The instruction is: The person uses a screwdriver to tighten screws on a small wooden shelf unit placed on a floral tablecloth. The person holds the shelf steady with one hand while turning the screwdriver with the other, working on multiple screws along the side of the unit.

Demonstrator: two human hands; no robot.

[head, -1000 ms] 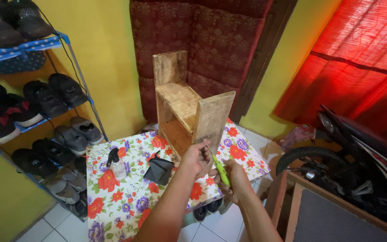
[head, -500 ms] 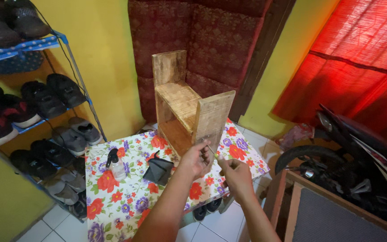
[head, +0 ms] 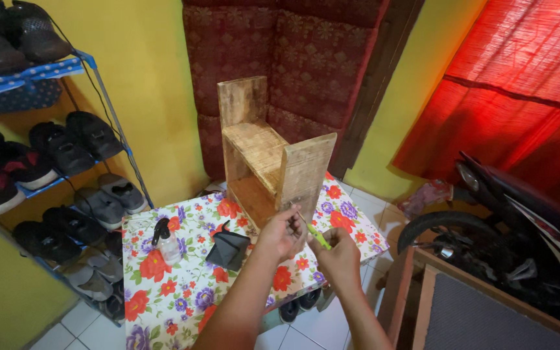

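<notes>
A small wooden shelf unit (head: 267,155) stands on a table with a flowered cloth (head: 183,285). My right hand (head: 339,256) grips a thin tool with a yellow-green handle (head: 319,240), its metal tip pointing up-left toward the front of the shelf's near side board (head: 304,175). My left hand (head: 280,233) is curled close beside the tool's tip, at the lower edge of that board; whether it pinches anything is hidden.
A clear spray bottle with a black top (head: 164,238) and a black folded object (head: 228,249) sit on the cloth. A shoe rack (head: 46,162) fills the left wall. A motorbike (head: 507,227) and a wooden frame (head: 461,291) stand at right.
My right hand has dropped a little and turned the green-handled tool so its tip points toward the shelf board. My left hand stays near the board's lower edge.
</notes>
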